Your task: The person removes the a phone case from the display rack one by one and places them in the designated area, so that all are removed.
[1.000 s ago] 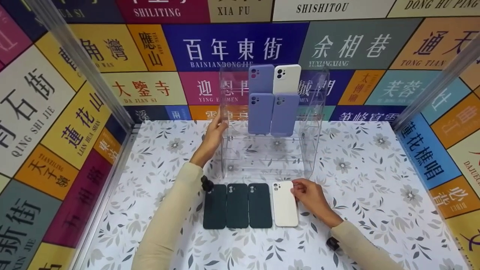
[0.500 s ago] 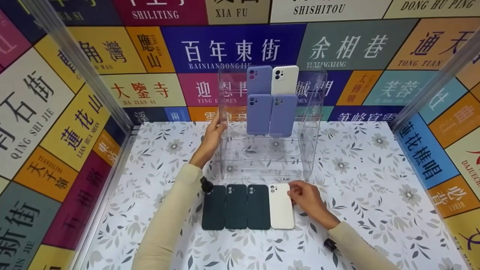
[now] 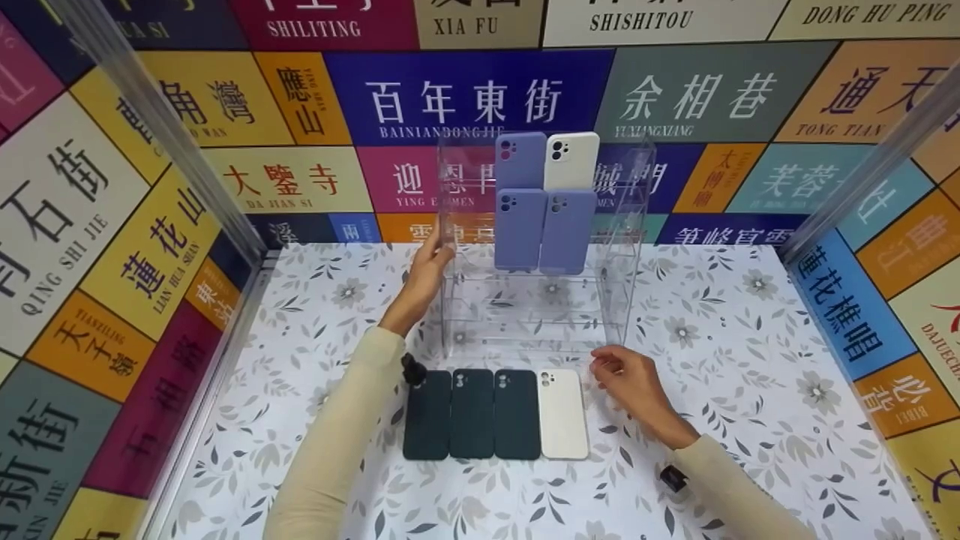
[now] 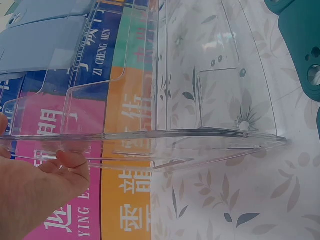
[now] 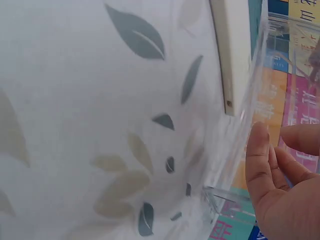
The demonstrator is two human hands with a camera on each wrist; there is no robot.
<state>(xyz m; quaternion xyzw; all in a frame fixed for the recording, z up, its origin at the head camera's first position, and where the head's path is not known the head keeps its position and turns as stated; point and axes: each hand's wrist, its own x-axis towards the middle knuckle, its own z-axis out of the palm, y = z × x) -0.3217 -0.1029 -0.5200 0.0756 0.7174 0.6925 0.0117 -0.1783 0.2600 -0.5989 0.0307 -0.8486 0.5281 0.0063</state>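
Note:
My left hand [image 3: 424, 281] grips the left side panel of a clear acrylic display stand [image 3: 525, 330]; in the left wrist view the fingers [image 4: 72, 162] curl at the panel's edge. Two tiers of the stand bear phone cases: a purple one [image 3: 521, 161] and a white one [image 3: 573, 161] above, two purple ones [image 3: 520, 232] below. In front lies a row of three dark green phone cases [image 3: 473, 412] and one white phone case [image 3: 564, 416], flat on the table. Just right of this white case, apart from it, my right hand [image 3: 634, 382] holds nothing, its fingers loosely bent.
A floral-patterned cloth [image 3: 712, 300] covers the table. Walls with colourful Chinese place-name signs [image 3: 465, 94] stand behind and at both sides. Clear corner posts [image 3: 877, 142] rise at the back left and right. The stand's lower tiers hold no cases.
The white case in the row has slid left against the green ones. My right hand has let go of it and moved right and slightly up. My left hand stays on the stand.

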